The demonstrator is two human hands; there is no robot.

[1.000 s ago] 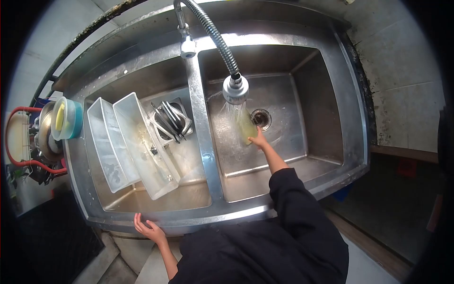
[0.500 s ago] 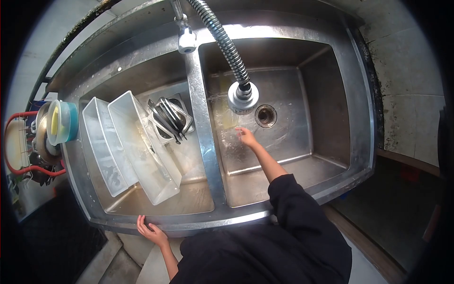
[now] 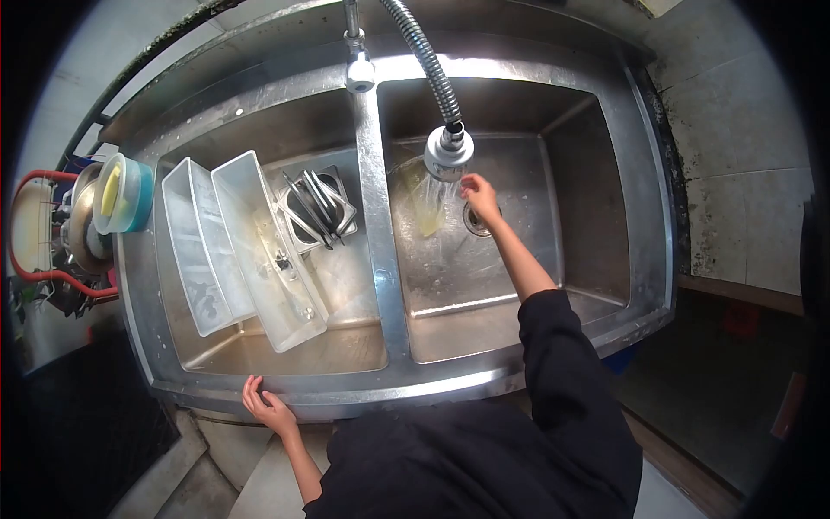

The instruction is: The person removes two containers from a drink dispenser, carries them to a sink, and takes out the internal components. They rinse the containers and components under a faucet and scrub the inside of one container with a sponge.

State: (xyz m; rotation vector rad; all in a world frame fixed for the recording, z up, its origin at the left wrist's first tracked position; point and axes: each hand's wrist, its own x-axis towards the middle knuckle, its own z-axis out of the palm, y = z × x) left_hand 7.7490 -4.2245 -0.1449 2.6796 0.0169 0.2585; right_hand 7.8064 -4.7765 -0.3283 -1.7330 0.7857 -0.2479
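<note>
My right hand (image 3: pixel 482 199) is over the right sink basin (image 3: pixel 519 268), just beside the white spray head (image 3: pixel 450 154). Its fingers are slightly bent and apart, with no object showing in them. Below the spray head, a yellowish translucent streak (image 3: pixel 429 212) shows against the steel. The drain (image 3: pixel 475 221) is partly hidden behind my hand and wrist. At the front edge of the left basin, my left hand (image 3: pixel 271 410) rests at the steel rim (image 3: pixel 346 400), open and holding nothing.
Two long translucent plastic bins (image 3: pixel 201 251) lean in the left basin, beside a metal container (image 3: pixel 316 208) of dark-handled utensils. A second faucet (image 3: pixel 360 73) rises behind the divider. Left of the sink stand a blue-sided tub (image 3: pixel 134 195) with a yellow item and a red-handled rack (image 3: pixel 52 277).
My right hand has moved up and right, from the basin floor to beside the spray head. The yellowish streak below it looks longer. My left hand stays at the rim; the view has shifted slightly.
</note>
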